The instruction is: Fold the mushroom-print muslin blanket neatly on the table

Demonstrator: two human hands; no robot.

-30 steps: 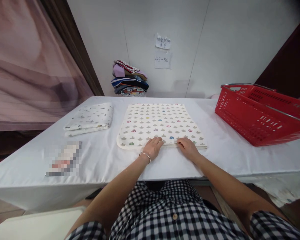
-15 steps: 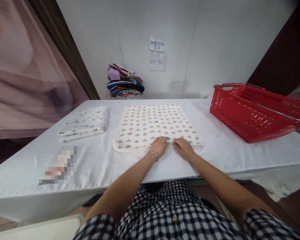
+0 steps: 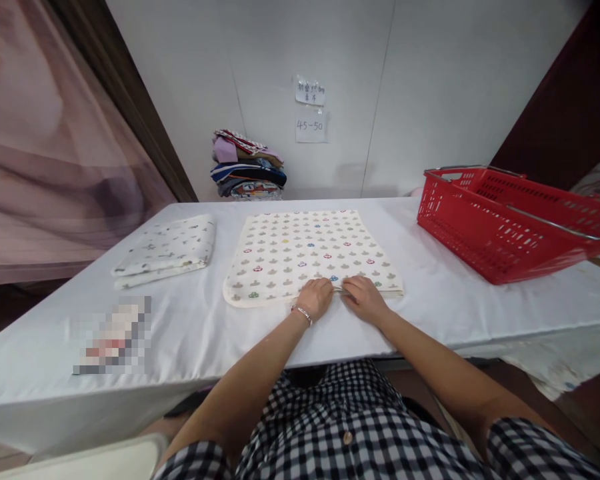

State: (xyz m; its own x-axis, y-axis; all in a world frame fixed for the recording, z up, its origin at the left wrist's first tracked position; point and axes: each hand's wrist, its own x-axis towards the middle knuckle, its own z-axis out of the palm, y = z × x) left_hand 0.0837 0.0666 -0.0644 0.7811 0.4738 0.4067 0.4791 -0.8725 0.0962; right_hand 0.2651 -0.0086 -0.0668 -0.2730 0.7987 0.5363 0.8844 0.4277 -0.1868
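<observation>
Two hands met the near edge of a mushroom-print cloth (image 3: 305, 253), which lay flat at the middle of a white-draped bench (image 3: 190, 340), in front of a person in a checked shirt; the left hand (image 3: 316, 299), a bracelet (image 3: 305, 315) at its wrist, rested with fingers together and bent over the edge, though whether it gripped could not be told; the right hand (image 3: 364, 300), just beside it, was nearly closed, thumb and fingers appearing to pinch the same edge, which rose slightly between the two. Layered edges showed at the cloth's near right corner, so at least one fold seemed done; the cloth lay broad and smooth, and the work on it looked partway along, with the near edge in hand. To the left, a folded cloth (image 3: 167, 247) sat well apart in a smaller, thicker bundle, apparently finished; by that measure, the cloth under the hands seemed to have some folding left. A red basket (image 3: 473, 240) stood at the right, its floor out of sight; a blurred item (image 3: 115, 333) lay near the folded cloth; beyond the bench rose a stack of fabrics (image 3: 247, 170), close to a paper note (image 3: 311, 127) reading "45-50".
</observation>
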